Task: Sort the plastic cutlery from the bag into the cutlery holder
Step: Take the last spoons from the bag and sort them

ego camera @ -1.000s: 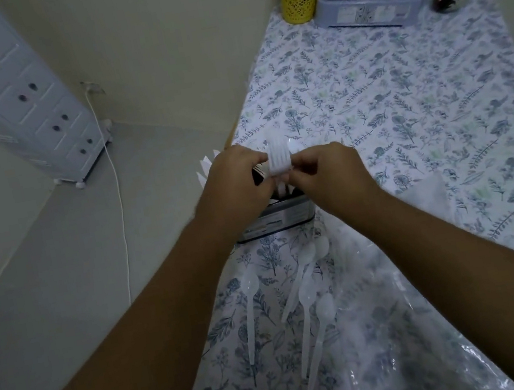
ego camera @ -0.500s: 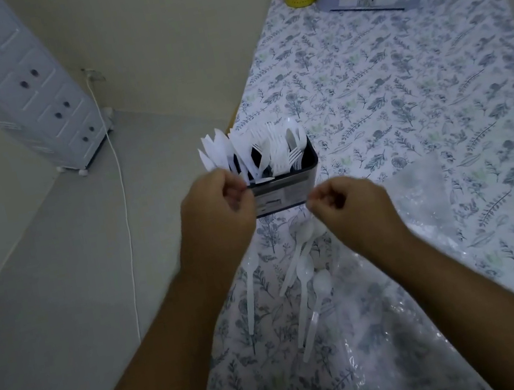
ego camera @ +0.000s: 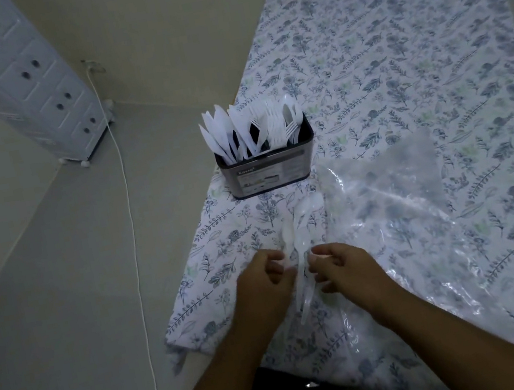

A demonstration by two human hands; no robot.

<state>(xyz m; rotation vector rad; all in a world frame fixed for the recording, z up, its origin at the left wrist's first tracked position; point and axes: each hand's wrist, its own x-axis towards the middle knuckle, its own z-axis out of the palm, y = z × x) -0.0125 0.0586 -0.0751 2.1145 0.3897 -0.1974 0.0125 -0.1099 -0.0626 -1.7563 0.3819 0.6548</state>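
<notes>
Now my left hand (ego camera: 264,283) and right hand (ego camera: 337,266) both pinch the loose spoons (ego camera: 296,249) on the near tabletop (ego camera: 398,66), just short of the cutlery holder (ego camera: 267,172), and gathering several slippery handles together risks dropping some.

Both forearms reach forward side by side. The left hand (ego camera: 264,283) and right hand (ego camera: 340,266) sit low and close together, knuckles up, fingers curled inward toward each other, fingertips nearly meeting.

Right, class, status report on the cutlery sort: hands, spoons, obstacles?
Both hands, left hand and right hand, gathering loose spoons. Holder part filled. Bag beside, nothing blocking.
</notes>
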